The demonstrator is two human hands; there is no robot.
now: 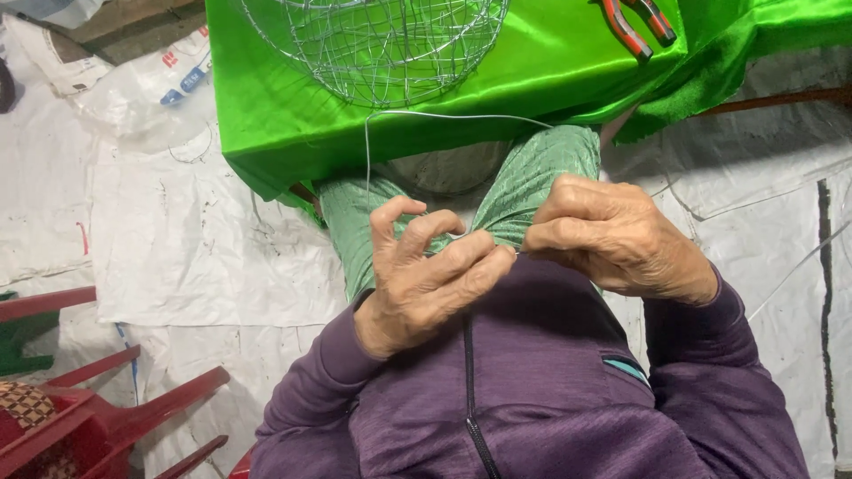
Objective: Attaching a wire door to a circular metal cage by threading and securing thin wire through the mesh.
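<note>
Two hands are held close together at mid-frame, above the lap. The left hand [424, 279] is turned palm inward, its forefinger and middle finger laid out straight toward the right, thumb and other fingers curled; its grip is pinched on a thin wire [367, 160]. The right hand [612, 238] is bent at the wrist, knuckles up, fingers clenched down on the same wire where the two hands nearly meet. From the hands the wire is seen rising straight up left of centre, then bending right along the lower edge of the green cloth [550, 62]. That cloth is draped over a counter across the top of the frame, its edge hanging just above the knees, so little room is left upward. A wire basket [382, 44] is set on it at upper centre, and red-handled pliers [635, 22] lie at upper right, well apart from the hands. White sheeting [177, 239] is spread over the floor on both sides. Red chairs [115, 417] are crowded into the lower left corner, apart from the left elbow.
</note>
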